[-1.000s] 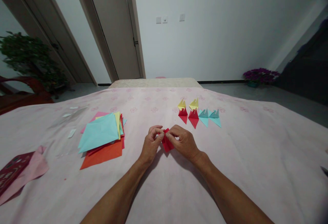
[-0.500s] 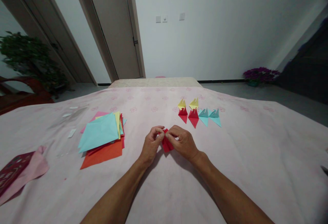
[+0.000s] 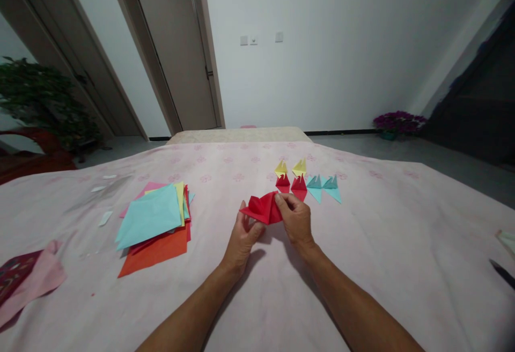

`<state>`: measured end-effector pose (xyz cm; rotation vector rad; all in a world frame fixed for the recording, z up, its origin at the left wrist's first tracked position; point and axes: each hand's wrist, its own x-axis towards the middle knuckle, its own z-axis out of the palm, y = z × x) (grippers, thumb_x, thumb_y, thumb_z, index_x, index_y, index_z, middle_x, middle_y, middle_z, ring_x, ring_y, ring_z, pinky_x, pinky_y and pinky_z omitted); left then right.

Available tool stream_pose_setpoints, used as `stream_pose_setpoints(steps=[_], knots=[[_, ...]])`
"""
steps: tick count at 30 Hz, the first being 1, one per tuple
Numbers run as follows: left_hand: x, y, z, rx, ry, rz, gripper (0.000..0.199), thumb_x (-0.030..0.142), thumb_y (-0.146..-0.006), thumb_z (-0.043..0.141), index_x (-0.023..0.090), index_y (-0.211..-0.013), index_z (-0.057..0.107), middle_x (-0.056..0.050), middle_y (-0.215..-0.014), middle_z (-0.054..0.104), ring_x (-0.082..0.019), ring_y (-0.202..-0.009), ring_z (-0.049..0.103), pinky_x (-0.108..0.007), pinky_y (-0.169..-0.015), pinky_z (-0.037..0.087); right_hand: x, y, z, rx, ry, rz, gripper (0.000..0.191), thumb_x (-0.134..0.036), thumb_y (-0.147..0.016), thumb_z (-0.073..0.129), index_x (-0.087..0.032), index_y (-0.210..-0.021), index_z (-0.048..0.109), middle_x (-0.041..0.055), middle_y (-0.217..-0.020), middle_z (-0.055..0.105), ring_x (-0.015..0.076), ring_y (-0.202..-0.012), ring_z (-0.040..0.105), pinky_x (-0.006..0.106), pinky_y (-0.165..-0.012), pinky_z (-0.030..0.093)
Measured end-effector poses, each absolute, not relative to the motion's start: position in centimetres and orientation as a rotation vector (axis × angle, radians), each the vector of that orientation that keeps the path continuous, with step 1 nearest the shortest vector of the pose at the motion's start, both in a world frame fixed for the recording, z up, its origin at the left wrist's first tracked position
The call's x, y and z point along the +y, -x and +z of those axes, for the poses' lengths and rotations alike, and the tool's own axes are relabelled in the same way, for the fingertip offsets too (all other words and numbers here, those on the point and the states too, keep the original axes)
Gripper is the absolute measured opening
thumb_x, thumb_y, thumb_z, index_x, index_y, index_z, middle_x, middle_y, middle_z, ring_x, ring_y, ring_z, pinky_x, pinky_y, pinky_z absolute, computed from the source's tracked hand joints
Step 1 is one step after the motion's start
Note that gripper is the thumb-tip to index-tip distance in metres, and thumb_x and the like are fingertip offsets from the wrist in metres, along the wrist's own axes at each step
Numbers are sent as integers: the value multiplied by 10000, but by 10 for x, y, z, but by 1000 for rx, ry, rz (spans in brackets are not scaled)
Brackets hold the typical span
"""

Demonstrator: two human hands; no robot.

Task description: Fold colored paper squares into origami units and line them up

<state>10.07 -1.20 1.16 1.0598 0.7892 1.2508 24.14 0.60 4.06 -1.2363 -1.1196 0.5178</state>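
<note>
A partly opened, folded red paper (image 3: 265, 208) is held up off the cloth between both hands. My left hand (image 3: 242, 238) holds its left side from below, with the thumb under the near edge. My right hand (image 3: 296, 218) pinches its right side between thumb and fingers. Beyond my right hand lie folded paper figures: two yellow ones (image 3: 299, 168) at the back, two red ones (image 3: 299, 184) in front of them, and two light blue ones (image 3: 331, 184) to the right.
A stack of coloured square sheets (image 3: 151, 215) lies to the left on the pink tablecloth (image 3: 386, 266). At the far left is a dark red packet (image 3: 18, 271) with pink paper. A dark pointed object (image 3: 502, 273) lies at the right edge.
The red paper has been raised and spread wider, its folds now open. My hands have moved further apart, and my left hand has shifted underneath it. The camera view has moved slightly.
</note>
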Motion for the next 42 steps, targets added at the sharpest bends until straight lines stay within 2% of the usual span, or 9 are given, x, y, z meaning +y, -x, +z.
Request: stream_pose_setpoints(steps=[4,8,12,15,19,24,33,38,42], knots=[[-17,-104,11,762,-1086,1235,854,265,-753,757,375,-1479,323,-112,-1571,336,-277,-1217,586,-365,-878,541,7,-243,41,-1049,1247,550,314,-451,-829,601,-162,-844,725,51,-812,722,205,-760,634,329,-718,497],[-20,-103,13,866,-1225,1213,642,292,-832,672,315,-1431,440,-84,-1331,613,-225,-1067,655,-326,-844,543,5,-237,39,-1084,1239,652,333,-461,-818,612,-156,-861,738,67,-830,735,215,-762,642,331,-699,503],[-18,-99,14,905,-1262,1297,398,395,-889,613,202,-1235,650,-93,-1183,692,-242,-1052,650,-337,-873,532,2,-230,37,-1190,1231,698,335,-462,-839,590,-163,-788,731,57,-774,715,202,-722,619,311,-662,483],[-15,-98,10,886,-1129,1288,409,461,-878,620,129,-1095,720,-118,-1041,736,-252,-929,688,-354,-830,541,0,-228,36,-1217,1185,768,360,-463,-867,540,-162,-805,727,53,-757,693,181,-664,598,295,-614,477],[-10,-99,6,773,-908,1272,472,498,-860,640,117,-1130,707,-128,-993,751,-245,-894,708,-369,-848,535,-1,-232,36,-1289,1112,905,336,-337,-850,492,-170,-1031,720,61,-859,703,163,-617,607,274,-533,477],[-4,-97,6,792,-768,1313,505,527,-780,718,117,-1074,720,-145,-1030,748,-243,-896,714,-336,-804,538,-4,-237,38,-1587,1205,636,364,-170,-757,535,-219,-1068,716,28,-826,715,160,-673,636,264,-616,495],[2,-96,1,795,-713,1438,416,443,-755,758,94,-977,716,-106,-919,752,-206,-823,696,-325,-801,527,-12,-224,33,-1666,1300,615,190,-315,-888,607,-254,-1030,717,-13,-712,725,135,-552,641,238,-580,468],[2,-98,0,781,-712,1494,376,398,-760,758,89,-971,724,-114,-954,751,-203,-863,685,-342,-869,511,-12,-224,34,-1693,1356,385,142,-333,-897,622,-269,-895,749,-3,-825,747,156,-702,676,252,-655,461],[2,-97,-1,819,-755,1517,374,413,-773,742,97,-973,729,-101,-942,750,-194,-838,675,-323,-844,504,-11,-227,40,-1779,1367,150,136,-320,-877,655,-259,-806,753,9,-750,655,159,-718,617,270,-662,431]])
